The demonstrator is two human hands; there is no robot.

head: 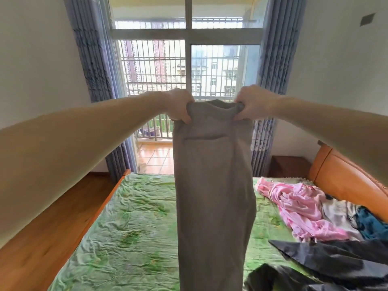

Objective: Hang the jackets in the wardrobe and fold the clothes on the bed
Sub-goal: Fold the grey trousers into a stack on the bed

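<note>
The trousers [214,185] held up in the middle are a plain grey-brown, with no pattern. The bed cover [130,227] is bright green with paler, crinkled streaks and small yellowish leafy marks. At the right lies a pink garment [298,208] in soft pink with lighter folds, beside a cream and black patterned cloth [340,215] and a teal blue piece [371,223]. Near right, the dark jacket [336,261] is charcoal to black. The bed frame [344,175] is glossy orange wood. The curtains [92,59] are greyish blue-violet with darker leaf prints. The walls [37,59] are off-white, and the balcony floor tiles [157,154] are orange
</note>
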